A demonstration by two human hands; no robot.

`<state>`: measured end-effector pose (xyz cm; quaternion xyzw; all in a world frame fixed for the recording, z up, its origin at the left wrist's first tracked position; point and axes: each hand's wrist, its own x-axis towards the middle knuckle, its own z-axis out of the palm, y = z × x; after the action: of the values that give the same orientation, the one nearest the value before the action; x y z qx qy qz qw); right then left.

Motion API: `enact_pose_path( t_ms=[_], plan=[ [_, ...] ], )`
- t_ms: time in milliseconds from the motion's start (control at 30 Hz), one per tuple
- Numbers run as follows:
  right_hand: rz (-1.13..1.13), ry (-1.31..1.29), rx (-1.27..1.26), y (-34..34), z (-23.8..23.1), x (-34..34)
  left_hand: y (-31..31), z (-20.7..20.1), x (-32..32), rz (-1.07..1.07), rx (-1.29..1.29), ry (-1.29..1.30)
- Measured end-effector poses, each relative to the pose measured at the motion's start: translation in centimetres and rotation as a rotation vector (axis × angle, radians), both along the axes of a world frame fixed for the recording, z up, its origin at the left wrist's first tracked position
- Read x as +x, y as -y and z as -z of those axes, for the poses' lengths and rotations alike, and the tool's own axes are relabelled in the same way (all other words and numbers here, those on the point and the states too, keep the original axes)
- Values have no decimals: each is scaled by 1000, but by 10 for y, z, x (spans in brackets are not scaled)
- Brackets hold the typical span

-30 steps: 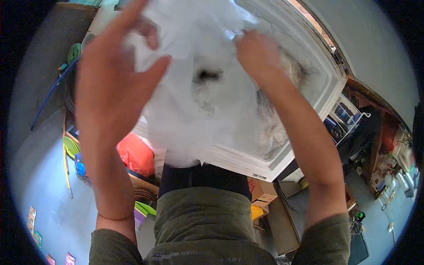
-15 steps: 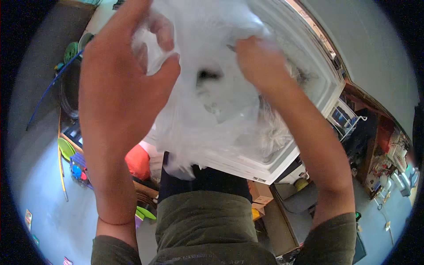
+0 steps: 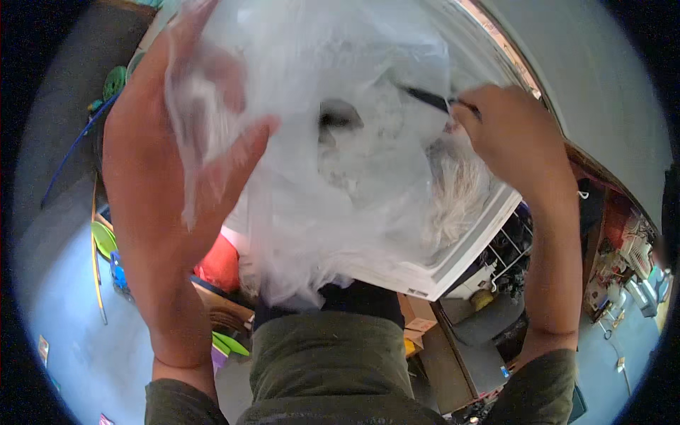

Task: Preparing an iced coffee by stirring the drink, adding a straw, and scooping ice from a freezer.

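Observation:
A large clear plastic bag (image 3: 290, 205) spreads in front of me, with a dark lump (image 3: 340, 113) and whitish bits showing through it. My left hand (image 3: 177, 134) is at the bag's left side, its fingers curled round loose film, the thumb apart from them; part of the film lies over the hand. My right hand (image 3: 510, 127), at the bag's right side, grips a dark slim tool (image 3: 425, 96) whose narrow end points left over the bag. Its exact kind is unclear. Beneath that hand lies a pale stringy bundle (image 3: 453, 198) in clear wrapping.
Under the bag is a white rimmed panel or tray (image 3: 418, 280), its near edge close to my waist. A red bag (image 3: 218, 263) and green plastic pieces (image 3: 230, 343) lie left of my body. Cardboard boxes (image 3: 419, 312) and a wire rack (image 3: 510, 244) stand at the right.
My right hand has moved right and slightly down with the dark tool, which now shows more fully. My left hand has shifted a little left and down, and film now covers part of it.

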<state>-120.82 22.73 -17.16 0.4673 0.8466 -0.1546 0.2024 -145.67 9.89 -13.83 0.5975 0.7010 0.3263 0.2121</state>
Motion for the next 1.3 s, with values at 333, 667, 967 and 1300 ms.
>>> enact_pose_path(
  t_ms=[333, 667, 967, 1300],
  plan=[
    [-18, 12, -26, 11, -2, -13, 3, -9, 5, -48, -149, -42],
    [-236, -71, -60, 33, 36, -22, -3, -2, 3, -18, 3, 40],
    [-122, 41, 105, 15, -30, -17, 7, -6, 7, -74, -48, 141],
    [-167, 57, -49, 33, -5, -4, 11, -15, 12, -141, -109, 70]
  ],
)
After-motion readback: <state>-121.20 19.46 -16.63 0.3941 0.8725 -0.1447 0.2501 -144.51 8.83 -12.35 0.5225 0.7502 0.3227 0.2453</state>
